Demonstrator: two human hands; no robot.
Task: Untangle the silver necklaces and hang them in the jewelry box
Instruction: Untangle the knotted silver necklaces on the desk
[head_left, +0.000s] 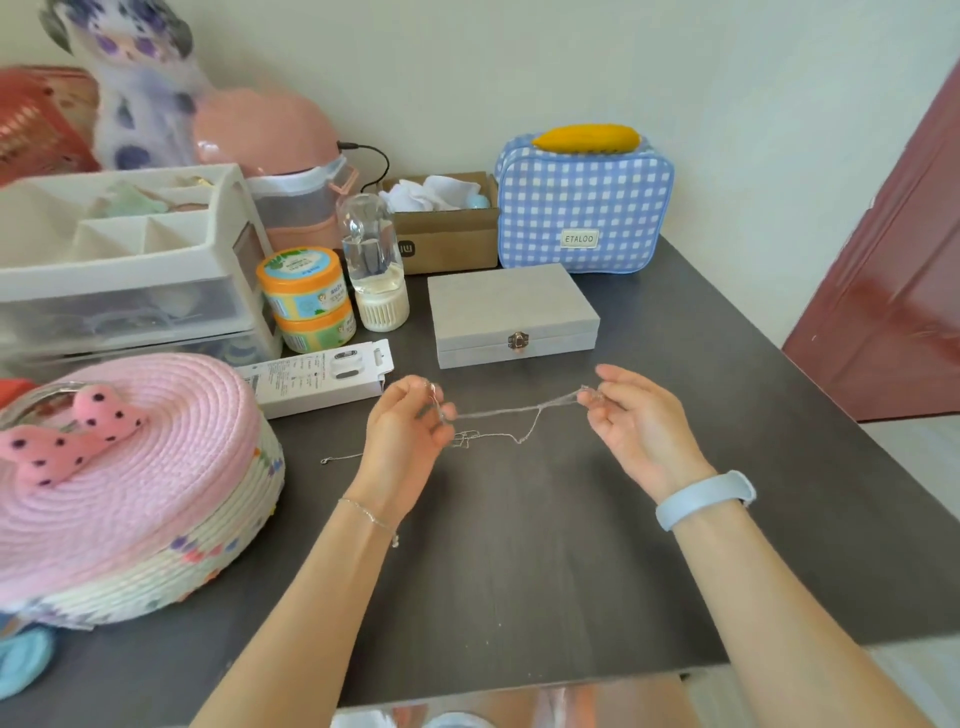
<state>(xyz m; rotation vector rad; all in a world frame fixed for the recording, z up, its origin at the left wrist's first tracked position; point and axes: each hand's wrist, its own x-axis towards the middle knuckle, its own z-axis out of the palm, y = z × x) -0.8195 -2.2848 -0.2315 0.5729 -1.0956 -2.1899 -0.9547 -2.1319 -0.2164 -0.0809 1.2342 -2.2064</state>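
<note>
Both hands hover just above a dark grey worktop (519, 545). The left hand (405, 436) has its fingers (431, 410) curled and pinching one end of the tangled silver necklaces (511, 410); the right hand (631, 418) pinches the other end between thumb and forefinger, its remaining fingers loosely curled. The chains run in a stretched strand between the two hands, with a thin loop sagging below it towards the worktop and a small knotted bunch just beside the left fingertips. One loose chain end (340, 458) lies on the worktop left of the left hand.

Just behind the hands sits the closed grey jewelry box (511, 312), its small metal clasp facing the person. Behind it a blue-and-white checked bag (582, 208) bears the label "ETALOO", with a yellow item lying on top. A brown cardboard box (447, 244) beside it shows a "mi" logo. To the left stand a clear bottle (371, 260), two stacked orange tubs (306, 296) whose print is too small to read, a white printed carton (317, 376), a white drawer organiser (124, 260) and a pink woven lidded basket (135, 483).

A pale wall rises behind the worktop; a reddish-brown door (893, 291) stands to the right.
</note>
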